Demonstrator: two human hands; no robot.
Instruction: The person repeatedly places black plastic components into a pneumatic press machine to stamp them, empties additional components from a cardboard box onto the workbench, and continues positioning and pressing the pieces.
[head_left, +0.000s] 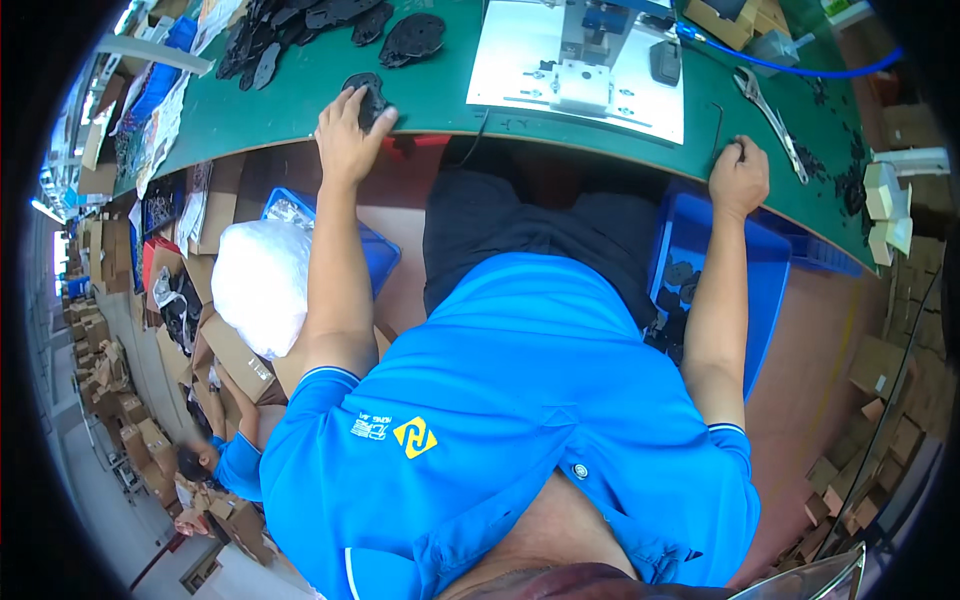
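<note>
Here you are at the green bench (250, 125), left hand (350, 138) out at the front edge, thumb and fingers apart over a flat black piece (367, 84); whether you're gripping it or just resting on it, I can't tell. That piece lies on the bench, below the heap of black pieces (300, 22) and well to the left of the machine (583, 88). Over on the other side, your right hand (740, 180) is curled in at the bench edge, fingers apparently closed on a small dark bit (740, 151), too little showing to say what it is, with the hex key (718, 130) just beside and the wrench (770, 112) farther right. So where do you stand? Partway, I'd judge: there are similar dark pieces (682, 283) down in the blue bin (772, 318) by your leg, though nothing shows whether those are finished or waiting. Up top, that heap looks like plenty yet to work through. And the piece under your left hand? Not at the machine yet; I see no black piece sitting on its pale block, so this one's turn there, if it needs one, looks undone.
</note>
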